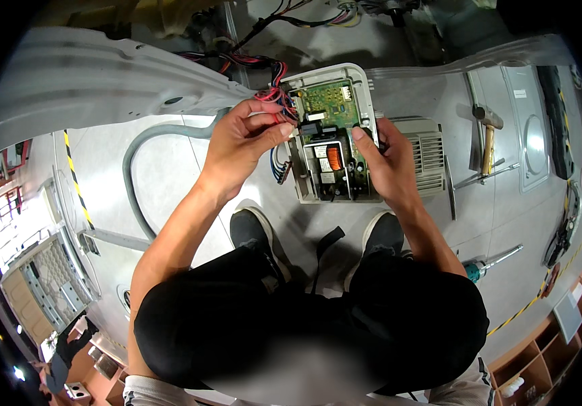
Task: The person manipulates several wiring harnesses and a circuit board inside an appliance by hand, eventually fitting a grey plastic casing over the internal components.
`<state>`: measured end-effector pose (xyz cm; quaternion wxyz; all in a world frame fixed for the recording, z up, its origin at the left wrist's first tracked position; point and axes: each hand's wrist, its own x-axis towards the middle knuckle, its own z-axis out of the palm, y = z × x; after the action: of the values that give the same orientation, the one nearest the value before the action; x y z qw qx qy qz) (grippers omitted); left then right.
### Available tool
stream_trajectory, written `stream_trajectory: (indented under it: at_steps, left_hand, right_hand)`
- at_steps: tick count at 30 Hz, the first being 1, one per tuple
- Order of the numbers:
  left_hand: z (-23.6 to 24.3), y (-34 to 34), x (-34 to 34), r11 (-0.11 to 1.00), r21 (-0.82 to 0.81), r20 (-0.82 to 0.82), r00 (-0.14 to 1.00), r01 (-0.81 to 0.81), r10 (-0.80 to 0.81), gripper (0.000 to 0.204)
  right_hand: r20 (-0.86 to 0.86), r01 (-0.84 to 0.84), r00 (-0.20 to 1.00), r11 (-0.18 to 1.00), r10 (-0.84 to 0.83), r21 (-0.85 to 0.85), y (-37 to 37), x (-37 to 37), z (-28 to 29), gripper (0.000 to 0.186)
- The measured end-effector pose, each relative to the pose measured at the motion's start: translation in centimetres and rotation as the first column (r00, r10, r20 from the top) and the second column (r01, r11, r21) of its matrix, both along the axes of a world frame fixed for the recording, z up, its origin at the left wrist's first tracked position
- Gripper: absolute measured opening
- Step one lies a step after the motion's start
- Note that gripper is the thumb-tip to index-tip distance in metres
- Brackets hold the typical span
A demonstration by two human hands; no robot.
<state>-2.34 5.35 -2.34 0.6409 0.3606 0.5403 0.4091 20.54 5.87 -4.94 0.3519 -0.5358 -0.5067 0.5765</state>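
An open light-grey electronics housing (300,189) holds a green circuit board (331,101), black heatsinks and an orange-wound coil (333,158). My left hand (247,142) is closed on red, blue and black wires (277,91) at the board's upper-left side; the connector under its fingertips is unclear. My right hand (389,159) grips the housing's right side, thumb on the inner edge. A loose wire bundle with a connector (281,172) hangs beside the housing's lower left. Behind my right hand lies a grey slatted cover (426,162).
A metal body panel (115,88) spans the upper left, with a grey hose (135,176) below. On the floor at right are a hammer (487,125), rods, a flat panel (528,122) and a teal power tool (475,269). Another person (61,365) is at lower left.
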Motion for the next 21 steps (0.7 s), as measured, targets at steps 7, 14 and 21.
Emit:
stream_trajectory:
  at_steps: [7,14,21]
  left_hand:
    - [0.8,0.3,0.2,0.998,-0.046,-0.073,0.997,0.036,-0.040,0.027]
    - [0.8,0.3,0.6,0.999,-0.052,-0.098,0.995,0.009,-0.014,0.027]
    - [0.8,0.2,0.9,1.000,-0.023,-0.073,0.997,0.005,-0.007,0.028]
  right_hand:
    - [-0.014,-0.002,1.000,1.000,0.002,0.018,0.0,0.1,-0.3,0.028]
    - [0.014,-0.003,1.000,1.000,0.003,-0.007,-0.1,0.2,0.1,0.028]
    - [-0.022,0.015,1.000,1.000,-0.015,0.008,-0.2,0.0,0.3,0.030]
